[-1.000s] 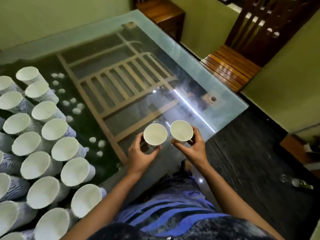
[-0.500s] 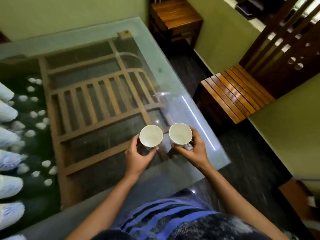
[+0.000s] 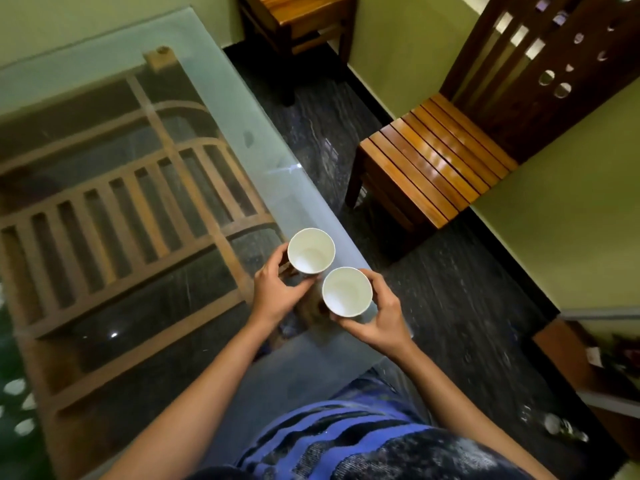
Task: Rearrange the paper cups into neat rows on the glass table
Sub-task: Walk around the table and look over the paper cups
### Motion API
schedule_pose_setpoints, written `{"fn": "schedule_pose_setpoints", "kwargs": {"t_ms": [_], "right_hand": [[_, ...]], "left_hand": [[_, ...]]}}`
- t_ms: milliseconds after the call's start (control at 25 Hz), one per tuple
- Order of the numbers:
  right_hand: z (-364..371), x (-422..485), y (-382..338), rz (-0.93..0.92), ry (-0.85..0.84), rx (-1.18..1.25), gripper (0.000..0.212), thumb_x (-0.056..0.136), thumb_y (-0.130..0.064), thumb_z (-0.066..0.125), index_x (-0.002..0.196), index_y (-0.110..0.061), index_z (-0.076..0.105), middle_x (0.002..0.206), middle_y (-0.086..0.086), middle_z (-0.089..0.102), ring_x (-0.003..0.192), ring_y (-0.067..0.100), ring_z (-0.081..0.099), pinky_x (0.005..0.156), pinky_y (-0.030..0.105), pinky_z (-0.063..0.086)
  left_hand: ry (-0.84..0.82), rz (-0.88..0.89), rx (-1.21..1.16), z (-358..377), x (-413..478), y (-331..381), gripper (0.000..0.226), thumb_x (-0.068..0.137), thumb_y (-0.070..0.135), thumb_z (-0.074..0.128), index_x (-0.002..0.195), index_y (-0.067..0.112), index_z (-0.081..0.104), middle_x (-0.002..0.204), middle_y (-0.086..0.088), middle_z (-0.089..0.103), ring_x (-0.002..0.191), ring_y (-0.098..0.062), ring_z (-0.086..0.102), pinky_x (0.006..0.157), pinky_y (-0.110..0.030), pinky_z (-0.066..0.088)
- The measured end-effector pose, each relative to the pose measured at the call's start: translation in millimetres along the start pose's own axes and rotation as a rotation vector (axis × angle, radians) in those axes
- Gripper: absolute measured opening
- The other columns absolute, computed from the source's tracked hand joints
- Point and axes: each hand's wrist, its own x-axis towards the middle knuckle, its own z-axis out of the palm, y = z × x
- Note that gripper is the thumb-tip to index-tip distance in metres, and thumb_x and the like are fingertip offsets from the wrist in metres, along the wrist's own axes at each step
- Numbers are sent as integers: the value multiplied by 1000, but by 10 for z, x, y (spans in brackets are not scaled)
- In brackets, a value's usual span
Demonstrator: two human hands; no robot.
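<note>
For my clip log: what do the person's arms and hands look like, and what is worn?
No sleeve is in view on either arm. The left hand and right hand show no gloves, watch or bracelet. Below them is blue-and-black striped clothing.

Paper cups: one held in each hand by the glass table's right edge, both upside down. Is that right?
No. The head view shows both mouth-up, not upside down: the left hand holds the far cup, the right hand the near cup, by the right edge of the glass table.
</note>
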Motion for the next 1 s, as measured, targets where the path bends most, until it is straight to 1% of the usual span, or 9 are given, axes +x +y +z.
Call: {"fn": "schedule_pose_setpoints", "kwargs": {"t_ms": [120,240,320,440,520,600,640,840,1000], "right_hand": [[-3,-2,26,3,-8,-2,69,58,-24,85,115,-10,50,112,2,59,105,12,57,90,25,47],[7,-8,56,11,-9,-16,73,57,-22,88,117,-4,50,115,5,59,106,16,58,92,25,46],[26,-33,55,19,-1,-24,77,57,-22,88,121,-2,49,120,5,58,111,15,56,96,22,43],[57,-131,30,46,34,-16,87,57,-23,88,129,0,44,129,6,54,119,11,52,102,23,40],[85,-249,26,61,87,6,92,57,-22,88,133,0,41,132,6,51,120,9,51,102,24,41],[131,-418,10,93,153,29,94,57,-20,87,135,-1,38,134,7,49,122,13,50,101,26,43],[164,-513,-3,110,187,31,94,58,-19,87,136,-2,38,133,7,49,121,14,51,100,26,43],[525,-1040,-158,120,303,4,77,63,-15,84,130,-5,47,122,9,55,107,16,59,92,23,48],[1292,-1532,-443,60,155,46,54,65,-12,83,112,-3,59,108,12,61,99,22,63,88,29,52]], "left_hand": [[-18,-12,-17,34,52,-10,63,62,9,83,117,19,55,110,0,63,103,-7,59,86,-11,46],[-47,-41,-51,37,32,-44,65,63,5,81,118,27,53,110,10,61,103,6,56,89,-14,46],[-87,-62,-92,14,5,-88,73,65,-1,79,127,20,48,120,12,57,112,3,52,95,-23,45],[-118,-94,-156,-33,-69,-115,85,67,-5,75,140,12,33,137,0,46,125,-16,46,101,-34,41],[-89,-104,-153,-83,-157,-135,82,69,-4,74,139,11,34,137,-2,45,126,-19,45,101,-29,41],[-42,-114,-154,-192,-305,-153,76,70,-2,74,137,10,38,131,1,47,121,-15,47,96,-16,41],[-21,-115,-154,-264,-399,-166,73,71,-2,73,135,9,40,129,0,49,118,-13,49,94,-15,41],[55,-70,-98,-811,-1047,-345,53,72,1,74,121,5,54,116,-3,58,102,-14,57,88,-27,47],[129,2,-12,-1537,-1833,-767,40,73,8,75,110,12,60,106,-2,64,92,-12,60,80,-25,50]]}}
